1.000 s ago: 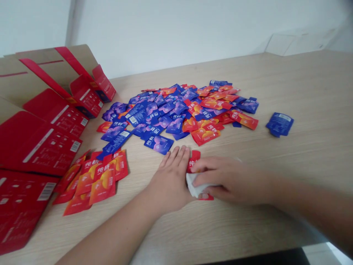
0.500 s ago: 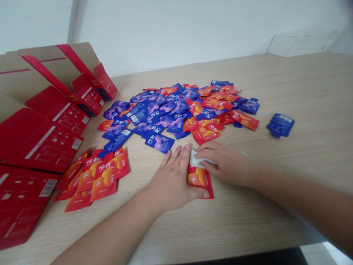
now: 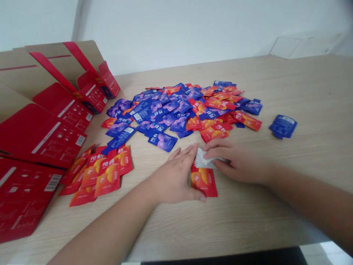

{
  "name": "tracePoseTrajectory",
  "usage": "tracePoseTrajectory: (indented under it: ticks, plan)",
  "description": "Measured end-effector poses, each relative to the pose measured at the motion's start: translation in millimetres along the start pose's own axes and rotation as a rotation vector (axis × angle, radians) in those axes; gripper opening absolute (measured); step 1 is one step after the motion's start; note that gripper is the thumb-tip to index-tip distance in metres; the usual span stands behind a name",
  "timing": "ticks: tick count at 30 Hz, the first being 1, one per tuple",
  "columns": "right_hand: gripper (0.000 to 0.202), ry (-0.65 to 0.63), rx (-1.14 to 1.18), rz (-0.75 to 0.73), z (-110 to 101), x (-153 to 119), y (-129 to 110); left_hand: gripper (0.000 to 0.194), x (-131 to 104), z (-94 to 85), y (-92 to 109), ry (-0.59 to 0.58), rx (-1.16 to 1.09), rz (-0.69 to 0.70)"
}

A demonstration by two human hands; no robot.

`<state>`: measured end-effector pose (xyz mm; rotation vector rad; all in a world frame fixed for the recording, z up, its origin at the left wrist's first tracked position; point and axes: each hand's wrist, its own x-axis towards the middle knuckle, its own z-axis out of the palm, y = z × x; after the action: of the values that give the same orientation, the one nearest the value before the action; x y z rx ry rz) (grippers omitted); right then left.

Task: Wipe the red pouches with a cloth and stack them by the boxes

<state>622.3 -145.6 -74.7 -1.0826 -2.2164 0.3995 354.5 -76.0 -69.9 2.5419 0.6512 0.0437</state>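
Note:
A red-orange sachet [image 3: 204, 182] lies flat on the table in front of me. My left hand [image 3: 176, 176] rests along its left edge, fingers stretched out and thumb near the lower corner. In my right hand [image 3: 231, 160] is a white tissue [image 3: 204, 159], pinched under the fingers and pressed on the sachet's upper part, which it hides. Just beyond my hands spreads a heap of blue sachets [image 3: 162, 141] and red-orange sachets [image 3: 215, 131]. Off to the left, several red-orange sachets [image 3: 108, 176] lie overlapping in a small group.
Open red cardboard boxes [image 3: 59, 136] with raised flaps stand in a row along the left side. A single blue sachet [image 3: 283, 126] lies apart on the right. The wooden table [image 3: 303, 88] meets a white wall at the back.
My left thumb has come off the sachet's lower part, uncovering more of it. The tissue and my right hand stay at its top. The whole view has shifted slightly.

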Motion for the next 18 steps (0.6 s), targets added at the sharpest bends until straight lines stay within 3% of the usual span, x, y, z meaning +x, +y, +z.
tracePoseTrajectory:
  ticks: [4,7,11,18]
  plan:
    - [0.022,-0.251,0.089,-0.048,-4.0,4.3,-22.5,0.143,2.0,4.9,0.7,0.03,-0.009,0.015]
    - [0.021,-0.372,0.007,-0.043,-0.1,6.3,-31.7,0.148,2.0,6.4,2.5,0.05,0.0,0.009]
    - [0.015,-0.33,-0.115,-0.036,9.9,4.7,-30.8,0.146,1.5,5.8,4.0,0.048,0.02,-0.01]
    - [0.021,-0.13,-0.249,0.054,13.5,10.5,-8.5,0.147,1.8,3.8,6.8,0.018,0.037,-0.037]
